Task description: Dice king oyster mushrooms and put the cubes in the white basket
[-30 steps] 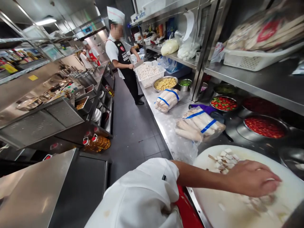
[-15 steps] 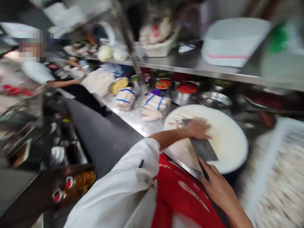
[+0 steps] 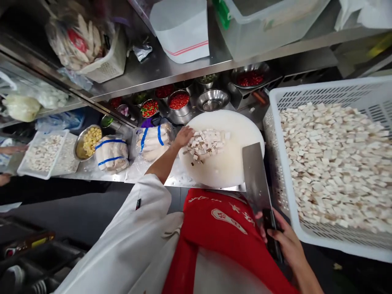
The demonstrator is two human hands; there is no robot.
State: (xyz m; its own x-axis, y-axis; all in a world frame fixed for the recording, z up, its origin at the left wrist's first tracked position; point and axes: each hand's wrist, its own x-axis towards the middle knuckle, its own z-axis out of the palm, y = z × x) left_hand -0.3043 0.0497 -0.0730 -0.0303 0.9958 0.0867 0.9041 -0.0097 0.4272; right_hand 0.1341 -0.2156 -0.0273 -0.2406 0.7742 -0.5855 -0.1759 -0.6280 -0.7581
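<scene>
A stainless-steel counter [image 3: 174,174] runs beneath a metal shelf [image 3: 134,79], and on it lies a round white cutting board [image 3: 225,169] directly before the person. A loose heap of small off-white diced pieces with brownish edges [image 3: 208,143] sits on the board just to the right of the left hand [image 3: 183,136], which lies palm down, loosely open and cupped, its fingers against the near side of the heap. The right hand [image 3: 284,237], lower and well apart from the heap, is closed around the black handle of a broad, grey steel cleaver [image 3: 255,171]. The blade points away from that hand, over the board's right edge; whether it touches the board cannot be told. Beyond the right hand stands a large white perforated plastic basket [image 3: 346,247] filled with more diced pieces. Left of the left hand rests a clear-wrapped bundle of pale, thick stalks with blue bands [image 3: 153,143], near a second, similar bundle [image 3: 112,155].
</scene>
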